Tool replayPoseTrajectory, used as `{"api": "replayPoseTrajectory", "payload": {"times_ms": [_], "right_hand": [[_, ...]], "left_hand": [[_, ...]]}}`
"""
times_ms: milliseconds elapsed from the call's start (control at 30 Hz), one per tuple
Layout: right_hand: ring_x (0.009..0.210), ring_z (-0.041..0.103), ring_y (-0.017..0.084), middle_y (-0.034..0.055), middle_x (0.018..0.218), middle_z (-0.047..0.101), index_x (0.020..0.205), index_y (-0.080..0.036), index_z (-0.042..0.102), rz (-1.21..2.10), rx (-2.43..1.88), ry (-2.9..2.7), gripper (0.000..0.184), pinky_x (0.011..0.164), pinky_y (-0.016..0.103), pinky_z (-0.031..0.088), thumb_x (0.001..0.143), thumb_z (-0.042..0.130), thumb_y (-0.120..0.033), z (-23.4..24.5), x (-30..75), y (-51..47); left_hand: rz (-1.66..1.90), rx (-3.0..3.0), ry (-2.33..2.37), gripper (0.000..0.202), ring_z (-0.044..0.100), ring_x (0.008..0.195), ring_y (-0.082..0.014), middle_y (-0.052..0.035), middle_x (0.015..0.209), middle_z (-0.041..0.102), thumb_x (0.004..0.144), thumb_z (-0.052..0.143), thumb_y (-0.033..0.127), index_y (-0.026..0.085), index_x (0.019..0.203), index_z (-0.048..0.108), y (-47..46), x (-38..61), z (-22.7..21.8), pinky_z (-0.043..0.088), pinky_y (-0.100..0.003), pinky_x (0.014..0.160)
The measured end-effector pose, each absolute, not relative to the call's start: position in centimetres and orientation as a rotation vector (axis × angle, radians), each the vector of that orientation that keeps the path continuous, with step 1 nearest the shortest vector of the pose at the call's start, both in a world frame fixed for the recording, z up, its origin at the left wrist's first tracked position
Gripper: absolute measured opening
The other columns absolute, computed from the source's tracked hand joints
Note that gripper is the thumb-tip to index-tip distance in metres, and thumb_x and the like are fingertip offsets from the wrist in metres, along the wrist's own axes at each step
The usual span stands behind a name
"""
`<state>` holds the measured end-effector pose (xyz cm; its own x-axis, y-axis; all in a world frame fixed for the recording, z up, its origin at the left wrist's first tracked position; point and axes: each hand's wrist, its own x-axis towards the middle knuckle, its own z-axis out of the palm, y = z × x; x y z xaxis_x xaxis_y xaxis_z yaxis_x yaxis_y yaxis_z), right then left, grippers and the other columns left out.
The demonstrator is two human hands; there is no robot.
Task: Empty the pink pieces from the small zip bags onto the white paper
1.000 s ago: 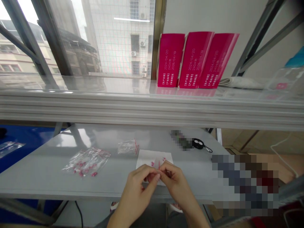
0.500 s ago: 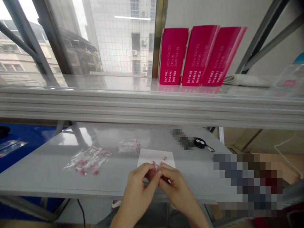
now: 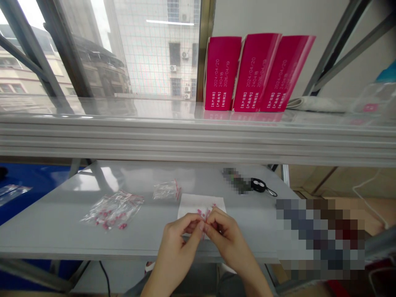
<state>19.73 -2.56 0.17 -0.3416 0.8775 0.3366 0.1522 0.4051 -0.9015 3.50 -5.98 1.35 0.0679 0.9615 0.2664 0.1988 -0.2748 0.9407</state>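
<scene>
Over a white sheet of paper on the grey table, my left hand and my right hand meet, thumbs and forefingers pinched close together. Between the fingertips they hold a small clear zip bag, mostly hidden, with a thin red line showing below the thumbs. Small pink pieces lie on the paper just beyond my fingers. Left of the sheet is an unused-looking clear zip bag with a red strip. Farther left lie clear bags with several pink pieces in them.
A black key fob with a ring lies at the back right, beside a blurred-out item. Above the table runs a shelf bearing three magenta boxes and a folded cloth. A blurred-out area covers the right table edge.
My fingertips have shifted slightly, the right hand's fingers rising a little. The bag's red line now shows below the thumbs. The view has moved slightly; the table items stay put.
</scene>
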Motion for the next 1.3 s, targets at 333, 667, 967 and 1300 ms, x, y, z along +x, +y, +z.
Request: {"api": "replayPoseTrajectory", "payload": {"times_ms": [333, 667, 967, 1300], "right_hand": [[0.073, 0.051, 0.015, -0.0018, 0.076, 0.056, 0.073, -0.02, 0.064, 1.04, -0.805, -1.808, 0.021, 0.065, 0.027, 0.035, 0.093, 0.068, -0.025, 0.6, 19.5, -2.8], [0.068, 0.048, 0.014, -0.0018, 0.073, 0.049, 0.07, -0.02, 0.055, 0.872, -0.98, -1.787, 0.032, 0.06, 0.027, 0.033, 0.1, 0.055, -0.031, 0.1, 18.1, -3.2], [0.071, 0.05, 0.015, -0.001, 0.073, 0.05, 0.069, -0.021, 0.048, 0.647, -1.043, -1.874, 0.03, 0.064, 0.029, 0.032, 0.099, 0.049, -0.023, -0.5, 17.1, -3.2], [0.07, 0.049, 0.016, -0.0006, 0.072, 0.048, 0.07, -0.022, 0.044, 0.44, -1.092, -1.866, 0.028, 0.064, 0.029, 0.031, 0.097, 0.045, -0.019, -1.0, 17.5, -2.8]], "left_hand": [[1.222, 1.641, 1.275, 0.029, 0.058, 0.065, -0.0155, 0.0, 0.068, 0.062, 0.097, 0.056, 0.039, 0.02, 0.079, 0.067, -5.7, 2.9, 1.5, 0.043, -0.022, 0.059], [1.206, 1.922, 1.54, 0.026, 0.06, 0.065, -0.0177, -0.0015, 0.072, 0.063, 0.101, 0.045, 0.029, 0.022, 0.082, 0.06, -5.9, 3.3, 0.9, 0.04, -0.026, 0.061], [1.182, 2.028, 1.728, 0.023, 0.063, 0.064, -0.021, -0.0038, 0.069, 0.063, 0.098, 0.044, 0.022, 0.022, 0.078, 0.055, -5.7, 3.4, 0.1, 0.039, -0.029, 0.061], [1.164, 1.971, 1.808, 0.022, 0.055, 0.057, -0.0169, 0.0012, 0.061, 0.055, 0.09, 0.051, 0.018, 0.022, 0.069, 0.047, -5.7, 3.5, 0.3, 0.033, -0.027, 0.057]]}}
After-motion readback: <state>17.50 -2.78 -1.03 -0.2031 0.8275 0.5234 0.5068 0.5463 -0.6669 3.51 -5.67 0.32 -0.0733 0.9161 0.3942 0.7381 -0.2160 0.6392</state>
